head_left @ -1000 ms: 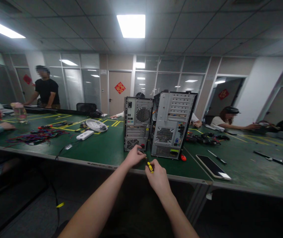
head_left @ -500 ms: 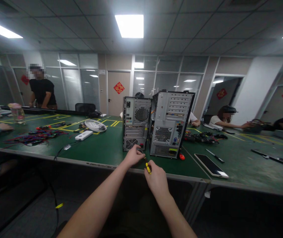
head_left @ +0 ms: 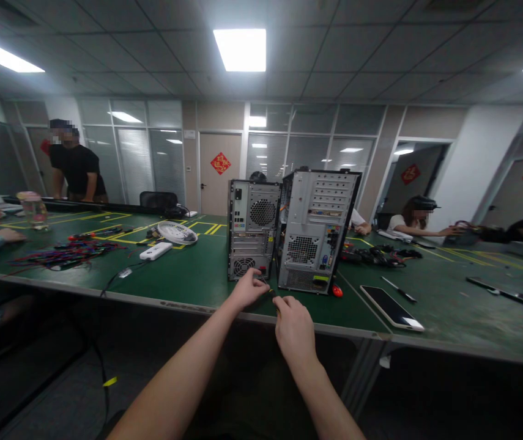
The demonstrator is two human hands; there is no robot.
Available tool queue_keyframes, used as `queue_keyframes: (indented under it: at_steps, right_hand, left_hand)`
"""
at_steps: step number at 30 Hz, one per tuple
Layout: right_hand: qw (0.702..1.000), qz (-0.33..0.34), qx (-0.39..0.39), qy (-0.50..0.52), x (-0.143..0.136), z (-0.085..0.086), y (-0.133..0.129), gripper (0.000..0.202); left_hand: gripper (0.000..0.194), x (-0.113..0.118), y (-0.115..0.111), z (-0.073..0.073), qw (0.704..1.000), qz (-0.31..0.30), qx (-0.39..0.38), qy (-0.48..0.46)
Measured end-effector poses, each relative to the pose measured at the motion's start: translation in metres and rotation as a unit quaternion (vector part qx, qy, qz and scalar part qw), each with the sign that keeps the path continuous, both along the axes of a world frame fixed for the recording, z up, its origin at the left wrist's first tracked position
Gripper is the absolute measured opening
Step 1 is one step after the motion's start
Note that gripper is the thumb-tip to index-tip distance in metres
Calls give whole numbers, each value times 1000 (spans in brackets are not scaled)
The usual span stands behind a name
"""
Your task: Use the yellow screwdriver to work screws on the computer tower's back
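Two open-backed computer towers stand upright side by side: a smaller tower (head_left: 252, 229) on the left and a larger tower (head_left: 309, 232) on the right. At the smaller tower's lower right corner, my left hand (head_left: 249, 288) is closed with thumb and fingertips together near a thin dark piece, too small to make out. My right hand (head_left: 294, 321), near the table edge below the larger tower, is wrapped round a slim tool (head_left: 278, 310), mostly hidden by the fingers. The tool's tip points toward my left fingertips.
On the green table (head_left: 197, 281) lie a phone (head_left: 392, 307), a screwdriver (head_left: 399, 289), a red object (head_left: 337, 291), cable piles (head_left: 66, 252), a white basket (head_left: 177, 233) and a white box (head_left: 155, 250). A person (head_left: 75, 162) stands at back left; others sit around.
My right hand has turned, so the tool's yellow handle is now covered by the fingers. My left hand stays almost in place.
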State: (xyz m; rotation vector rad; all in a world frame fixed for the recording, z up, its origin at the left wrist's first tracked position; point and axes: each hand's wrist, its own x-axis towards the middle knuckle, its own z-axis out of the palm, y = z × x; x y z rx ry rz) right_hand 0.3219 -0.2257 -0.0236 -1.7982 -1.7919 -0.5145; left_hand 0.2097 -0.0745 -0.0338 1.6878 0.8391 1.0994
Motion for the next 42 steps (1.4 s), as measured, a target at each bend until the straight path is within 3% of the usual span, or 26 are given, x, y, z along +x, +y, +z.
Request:
queue_keyframes:
  at_steps: [8, 14, 19, 35, 42]
  right_hand:
    - [990, 19, -29, 135, -5, 1, 4, 20]
    - [989, 53, -9, 140, -5, 3, 1, 32]
    - [985, 47, -9, 167, -8, 4, -1, 28]
    - [997, 52, 43, 36, -7, 8, -6, 30]
    - [997, 19, 13, 76, -10, 9, -6, 8]
  left_hand:
    - [47, 1, 3, -3, 1000, 3, -1, 6]
    - [45, 1, 2, -1, 1000, 1, -6, 1]
    - [45, 0, 3, -2, 1000, 6, -4, -4]
    - [43, 0, 1, 0, 1000, 8, -12, -3]
    - [43, 0, 1, 1, 1000, 9, -15, -4]
